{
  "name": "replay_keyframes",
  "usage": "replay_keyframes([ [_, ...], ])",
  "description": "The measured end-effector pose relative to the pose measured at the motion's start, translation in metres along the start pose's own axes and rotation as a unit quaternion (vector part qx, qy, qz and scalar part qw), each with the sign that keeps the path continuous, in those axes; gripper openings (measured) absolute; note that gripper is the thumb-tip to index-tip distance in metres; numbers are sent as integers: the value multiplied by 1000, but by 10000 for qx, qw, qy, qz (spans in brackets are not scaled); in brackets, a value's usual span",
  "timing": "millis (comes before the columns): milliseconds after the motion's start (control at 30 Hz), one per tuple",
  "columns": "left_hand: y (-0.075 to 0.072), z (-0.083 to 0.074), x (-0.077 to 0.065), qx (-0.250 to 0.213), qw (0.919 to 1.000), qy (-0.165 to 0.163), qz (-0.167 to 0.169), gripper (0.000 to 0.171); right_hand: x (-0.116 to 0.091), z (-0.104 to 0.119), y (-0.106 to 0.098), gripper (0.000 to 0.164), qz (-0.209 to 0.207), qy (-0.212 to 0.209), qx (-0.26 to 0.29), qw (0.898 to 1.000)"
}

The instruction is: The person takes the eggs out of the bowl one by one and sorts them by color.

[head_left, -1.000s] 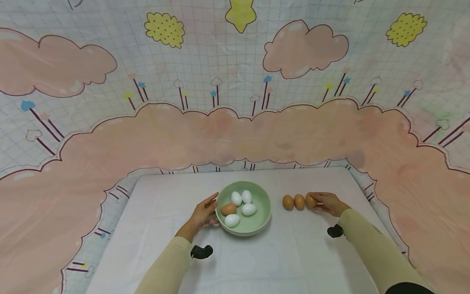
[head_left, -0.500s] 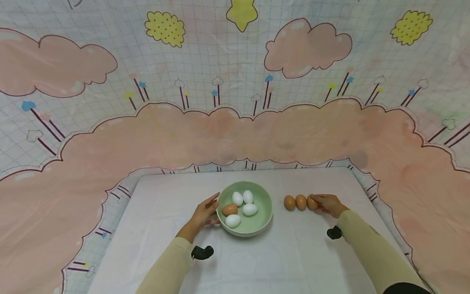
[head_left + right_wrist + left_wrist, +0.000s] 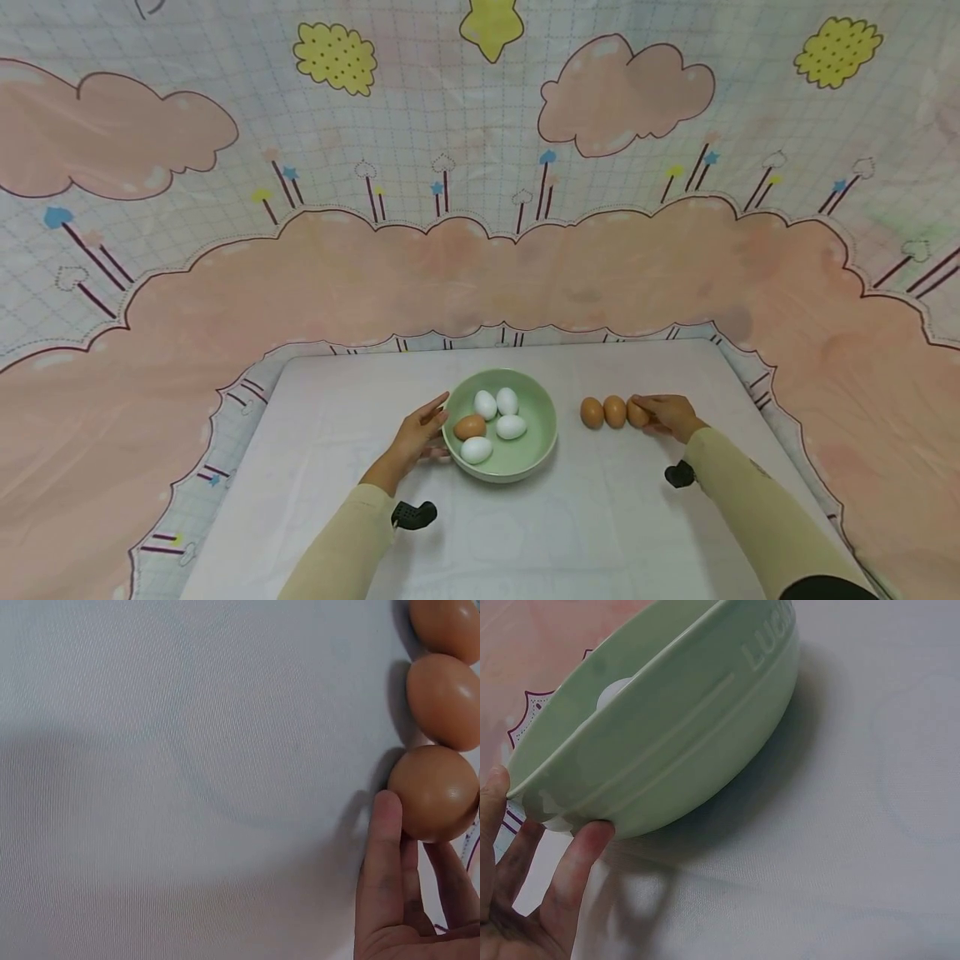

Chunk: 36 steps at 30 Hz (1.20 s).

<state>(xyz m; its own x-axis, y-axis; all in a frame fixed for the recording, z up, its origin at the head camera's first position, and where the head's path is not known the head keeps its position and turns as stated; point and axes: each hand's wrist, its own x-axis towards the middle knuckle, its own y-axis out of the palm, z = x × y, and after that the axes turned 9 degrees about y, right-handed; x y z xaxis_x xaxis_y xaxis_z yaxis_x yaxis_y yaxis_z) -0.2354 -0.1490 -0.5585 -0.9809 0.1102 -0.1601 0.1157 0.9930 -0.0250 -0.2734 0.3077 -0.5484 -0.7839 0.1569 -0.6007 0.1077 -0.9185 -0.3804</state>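
A printed cloth backdrop (image 3: 480,279) hangs beyond both hands, and a white table (image 3: 540,542) spreads beneath them. The right hand (image 3: 669,415) pinches the end egg (image 3: 433,793), its thumb against the near side and other fingers against the far side. That egg sits at the fingertips, to the hand's left; whether it touches the table I cannot tell, and its long axis is hard to read with the fingers partly over it. Past it, further left of this hand, come the middle egg (image 3: 615,412) and the far egg (image 3: 592,412), the three lined up side by side, apparently touching or nearly so.

Further left again from the right hand, across a gap of bare table, is the bowl (image 3: 538,446). The left hand (image 3: 408,442) is much the nearer to it: fingers spread, tips resting against the left side of the bowl. Inside, just right of that hand, lie four white eggs (image 3: 512,427) and one brown egg (image 3: 470,427).
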Motion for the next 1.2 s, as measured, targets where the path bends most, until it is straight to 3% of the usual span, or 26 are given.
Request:
replay_keyframes([
  [133,0,1,0,12,10000,9,-4,50,-1,0,-4,72,-79,92,-130,9998],
  [233,0,2,0,-10,10000,12,-22,50,-4,3,-7,75,-357,-14,-408,9985],
  [400,-1,3,2,-66,10000,42,-38,49,-19,22,-3,67,-1101,-778,-1359,9815],
  [567,-2,4,1,-87,9999,87,40,51,-33,54,21,54,-1324,-1578,-1575,9658],
  [633,-2,3,1,-91,9999,94,59,51,-37,65,35,50,-1236,-1949,-1481,9617],
  [867,0,-2,-1,-92,9999,52,49,50,-48,99,99,35,-783,-3144,-1625,9320],
  [967,-1,-2,-2,-59,10000,54,30,50,-55,112,131,35,-397,-3305,-1764,9263],
  [1100,0,-4,-2,-42,10000,39,-28,50,-60,121,166,38,227,-3553,-2075,9111],
  [1200,1,-5,-2,-36,10000,33,-20,50,-63,123,187,38,562,-3785,-2392,8924],
])
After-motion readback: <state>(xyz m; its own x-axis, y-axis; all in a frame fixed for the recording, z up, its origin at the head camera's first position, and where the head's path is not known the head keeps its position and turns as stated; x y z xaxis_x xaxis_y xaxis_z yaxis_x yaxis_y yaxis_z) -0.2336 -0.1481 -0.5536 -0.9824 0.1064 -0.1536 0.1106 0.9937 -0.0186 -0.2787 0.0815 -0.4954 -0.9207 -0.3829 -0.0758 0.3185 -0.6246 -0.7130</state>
